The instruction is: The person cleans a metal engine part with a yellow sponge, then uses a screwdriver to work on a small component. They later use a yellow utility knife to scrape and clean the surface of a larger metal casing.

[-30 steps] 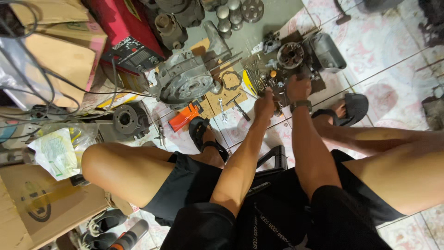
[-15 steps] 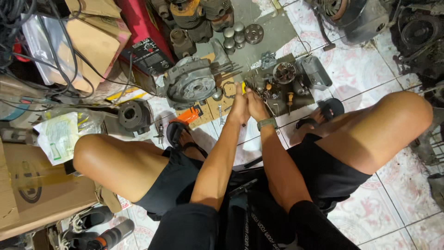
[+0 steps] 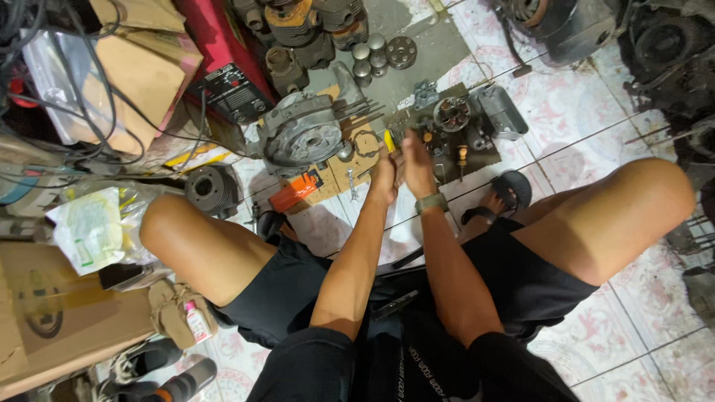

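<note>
My left hand (image 3: 385,179) and my right hand (image 3: 415,158) are pressed close together over the tiled floor, between my bare knees. Their fingers curl toward each other, and whatever lies between them is hidden. A greenish watch (image 3: 430,202) is on my right wrist. Just beyond my left fingertips lies a yellow-handled tool (image 3: 389,140). To the right, past my right hand, a dark mat (image 3: 488,158) carries a round metal engine part (image 3: 452,115) and small fittings. A grey engine casing (image 3: 302,138) rests on cardboard to the left.
An orange tool (image 3: 296,192) and a dark finned cylinder (image 3: 205,190) lie left of my hands. A red machine (image 3: 223,74), cardboard boxes (image 3: 141,74) and cables crowd the upper left. A grey motor (image 3: 503,112) sits on the mat. More engines stand at the upper right (image 3: 663,45).
My right hand has come off the round part on the mat, and both hands have drawn together nearer my body. The view has shifted, so the parts sit lower in the frame.
</note>
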